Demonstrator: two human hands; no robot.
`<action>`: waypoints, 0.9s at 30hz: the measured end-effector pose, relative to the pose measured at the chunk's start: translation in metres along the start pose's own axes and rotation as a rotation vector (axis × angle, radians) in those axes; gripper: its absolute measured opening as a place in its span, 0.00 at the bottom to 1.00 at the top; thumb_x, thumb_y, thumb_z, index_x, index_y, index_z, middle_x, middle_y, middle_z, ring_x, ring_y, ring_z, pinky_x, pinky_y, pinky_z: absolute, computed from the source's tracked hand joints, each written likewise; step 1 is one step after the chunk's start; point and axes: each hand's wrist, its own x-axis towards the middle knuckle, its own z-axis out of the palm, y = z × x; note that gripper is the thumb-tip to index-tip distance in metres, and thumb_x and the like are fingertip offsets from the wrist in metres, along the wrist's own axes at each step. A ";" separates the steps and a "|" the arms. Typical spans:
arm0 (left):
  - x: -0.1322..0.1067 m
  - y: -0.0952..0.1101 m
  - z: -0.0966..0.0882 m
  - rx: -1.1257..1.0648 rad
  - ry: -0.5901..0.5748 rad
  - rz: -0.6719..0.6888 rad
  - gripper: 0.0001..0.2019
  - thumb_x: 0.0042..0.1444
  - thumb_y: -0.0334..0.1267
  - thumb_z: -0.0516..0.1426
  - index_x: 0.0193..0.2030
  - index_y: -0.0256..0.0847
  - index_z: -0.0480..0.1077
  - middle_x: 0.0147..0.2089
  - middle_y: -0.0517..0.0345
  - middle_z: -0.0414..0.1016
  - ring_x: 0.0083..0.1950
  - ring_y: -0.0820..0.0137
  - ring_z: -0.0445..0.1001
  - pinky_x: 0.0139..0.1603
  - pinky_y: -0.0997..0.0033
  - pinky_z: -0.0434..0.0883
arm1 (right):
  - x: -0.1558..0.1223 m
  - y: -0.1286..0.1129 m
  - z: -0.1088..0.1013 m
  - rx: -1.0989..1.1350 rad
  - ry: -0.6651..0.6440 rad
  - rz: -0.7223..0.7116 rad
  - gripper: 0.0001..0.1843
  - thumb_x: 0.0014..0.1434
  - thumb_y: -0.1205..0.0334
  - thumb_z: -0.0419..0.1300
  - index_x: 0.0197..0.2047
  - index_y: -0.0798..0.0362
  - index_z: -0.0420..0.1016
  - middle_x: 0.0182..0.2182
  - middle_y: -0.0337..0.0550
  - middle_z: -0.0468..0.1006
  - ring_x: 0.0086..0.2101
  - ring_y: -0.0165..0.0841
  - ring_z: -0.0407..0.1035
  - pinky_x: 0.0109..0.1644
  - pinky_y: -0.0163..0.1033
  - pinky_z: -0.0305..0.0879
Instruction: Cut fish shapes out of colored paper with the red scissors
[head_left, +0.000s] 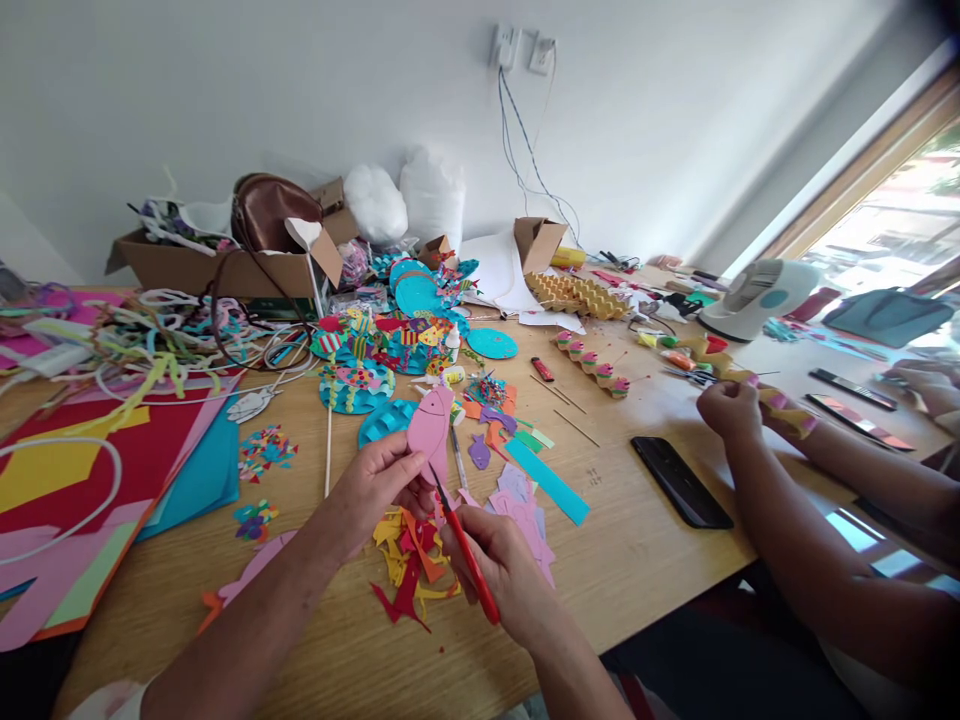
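Observation:
My left hand [390, 475] pinches a piece of pink paper [430, 420] with a fish outline drawn on it. Red-handled scissors [472, 560] are gripped in my right hand [499, 565], and their blades meet the lower edge of the pink paper. Beneath my hands lie yellow, orange and red paper scraps [412, 570]. Pink and lilac offcuts [521, 510] spread to the right of the scissors. A small purple paper fish [480, 452] rests just right of the pink paper, near a pen [458, 462]. Part of a larger pink paper piece [259, 565] shows beside my left forearm.
A black phone [679, 482] lies to the right, near a co-worker's hand [731, 408] at an egg-carton strip. Coloured paper sheets [187, 480] are stacked at left. Decorated blue discs [356, 388], a glue bottle [453, 342] and a cardboard box [217, 275] stand farther back.

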 end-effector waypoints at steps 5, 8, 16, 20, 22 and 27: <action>0.002 -0.001 0.000 -0.005 -0.008 -0.014 0.11 0.45 0.45 0.61 0.27 0.38 0.71 0.20 0.61 0.74 0.20 0.74 0.72 0.23 0.77 0.70 | 0.000 0.001 -0.002 -0.034 0.014 -0.008 0.22 0.63 0.47 0.54 0.24 0.52 0.60 0.17 0.32 0.59 0.19 0.25 0.54 0.22 0.30 0.49; 0.003 -0.002 -0.001 -0.004 -0.015 -0.016 0.11 0.46 0.45 0.61 0.27 0.38 0.71 0.20 0.62 0.74 0.20 0.74 0.72 0.23 0.76 0.70 | 0.000 0.000 -0.003 -0.063 0.021 -0.014 0.21 0.63 0.47 0.54 0.24 0.53 0.61 0.18 0.32 0.59 0.20 0.25 0.53 0.22 0.31 0.48; 0.007 -0.002 -0.005 0.024 0.005 0.007 0.11 0.48 0.44 0.60 0.24 0.39 0.68 0.19 0.65 0.69 0.21 0.77 0.66 0.23 0.78 0.66 | 0.002 -0.003 -0.004 -0.166 0.028 -0.020 0.23 0.63 0.49 0.53 0.22 0.53 0.58 0.19 0.33 0.58 0.22 0.26 0.51 0.23 0.32 0.45; 0.011 -0.002 -0.007 0.005 0.021 0.015 0.11 0.45 0.42 0.61 0.21 0.39 0.66 0.17 0.69 0.62 0.19 0.79 0.61 0.21 0.80 0.61 | 0.003 -0.003 -0.004 -0.147 0.012 -0.033 0.21 0.63 0.52 0.53 0.22 0.53 0.59 0.19 0.33 0.59 0.22 0.25 0.51 0.23 0.31 0.46; 0.012 -0.003 -0.007 -0.017 0.013 0.009 0.12 0.44 0.41 0.61 0.20 0.39 0.64 0.16 0.69 0.62 0.18 0.80 0.60 0.20 0.80 0.59 | 0.003 -0.001 -0.004 -0.095 0.004 -0.022 0.20 0.63 0.52 0.54 0.22 0.52 0.58 0.19 0.32 0.59 0.21 0.25 0.52 0.22 0.31 0.47; 0.011 -0.005 -0.004 -0.119 0.007 -0.017 0.11 0.44 0.41 0.62 0.21 0.40 0.65 0.17 0.69 0.64 0.19 0.80 0.60 0.21 0.80 0.59 | 0.003 0.003 0.002 0.084 -0.005 0.011 0.22 0.61 0.48 0.55 0.22 0.52 0.58 0.16 0.32 0.60 0.18 0.24 0.52 0.20 0.30 0.47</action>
